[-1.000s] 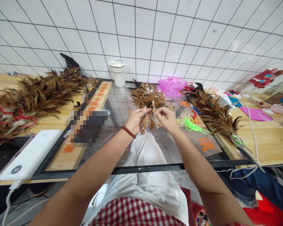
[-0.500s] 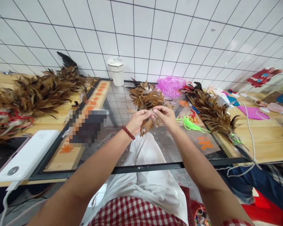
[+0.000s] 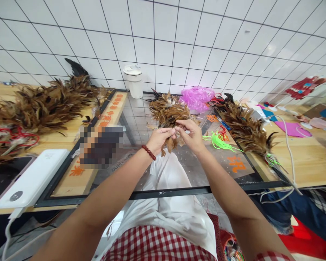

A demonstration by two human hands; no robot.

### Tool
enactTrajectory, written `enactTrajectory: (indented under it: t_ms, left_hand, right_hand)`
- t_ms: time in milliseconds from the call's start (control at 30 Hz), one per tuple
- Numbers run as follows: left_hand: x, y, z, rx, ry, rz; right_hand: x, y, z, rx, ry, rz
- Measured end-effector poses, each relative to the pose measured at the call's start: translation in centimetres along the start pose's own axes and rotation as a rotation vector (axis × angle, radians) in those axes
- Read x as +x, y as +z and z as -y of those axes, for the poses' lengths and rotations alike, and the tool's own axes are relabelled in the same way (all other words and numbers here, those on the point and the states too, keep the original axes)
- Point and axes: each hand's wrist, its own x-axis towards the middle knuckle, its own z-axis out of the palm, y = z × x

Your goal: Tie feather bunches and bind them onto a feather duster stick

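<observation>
My left hand point(image 3: 159, 139) and my right hand point(image 3: 190, 136) meet above the glass table top point(image 3: 141, 119), fingertips pinched together on a small bunch of brown feathers point(image 3: 170, 143) that hangs down between them. A dark red bead bracelet point(image 3: 149, 152) circles my left wrist. Just beyond my hands lies a loose pile of brown feathers point(image 3: 167, 110) on the glass.
A big heap of brown feathers point(image 3: 40, 105) covers the wooden table at left, a long row of feathers point(image 3: 247, 132) lies at right. A white cup point(image 3: 134, 81), pink plastic bag point(image 3: 197, 98), neon green cord point(image 3: 220, 142), white power bank point(image 3: 34, 177) and white cable point(image 3: 289, 145) surround them.
My hands have drawn closer together, from a small gap to touching fingertips, and the feather bunch has been gathered between them. The view has shifted slightly.
</observation>
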Motion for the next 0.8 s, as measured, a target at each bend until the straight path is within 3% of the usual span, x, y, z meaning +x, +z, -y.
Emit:
enactTrajectory:
  t_ms: [167,300,467,600,667,800]
  left_hand:
    - [0.0,0.1,0.0,-0.003,0.000,-0.045]
    - [0.2,0.1,-0.5,-0.091,0.054,-0.070]
    - [0.8,-0.2,-1.6,-0.191,0.266,-0.301]
    - [1.1,-0.5,-1.7,-0.156,0.341,-0.419]
    - [1.1,-0.5,-1.6,-0.146,0.339,-0.426]
    - [1.1,-0.5,-1.6,-0.139,0.340,-0.453]
  right_hand:
    - [-0.1,-0.1,0.0,-0.023,-0.064,0.115]
    - [-0.1,0.1,-0.4,-0.038,-0.014,0.091]
    - [-0.4,0.7,-1.4,-0.344,0.223,0.076]
    - [-0.7,1.3,-1.9,-0.479,0.254,0.158]
    - [-0.6,1.2,-1.9,-0.414,0.254,0.182]
    - [0.0,0.3,-1.9,-0.047,0.272,0.105]
